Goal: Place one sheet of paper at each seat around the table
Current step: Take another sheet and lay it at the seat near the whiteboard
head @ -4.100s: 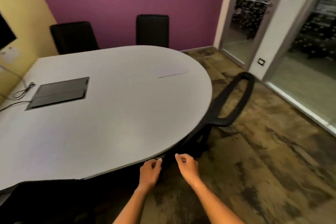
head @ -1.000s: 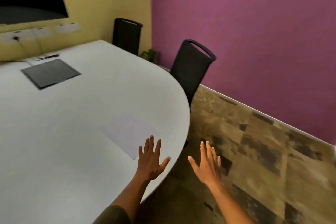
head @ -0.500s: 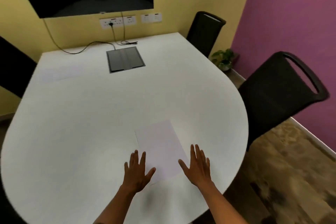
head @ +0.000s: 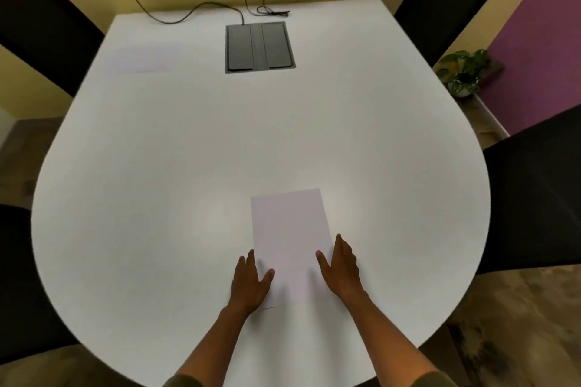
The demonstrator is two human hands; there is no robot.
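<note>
White paper (head: 290, 239), flat open hands (head: 250, 284) flanking

A broad white desk (head: 195, 148) with a rounded near end fills most of the frame, narrowing toward a straight far edge at the top. A plain white sheet of paper (head: 290, 229) lies flat at lower centre, both hands resting flat at its near corners. A second pale sheet (head: 146, 59) lies at upper left. A dark grey rectangular cable hatch (head: 259, 47) is set into the top at upper centre, and thin black cables (head: 201, 8) trail across the far edge.
</note>
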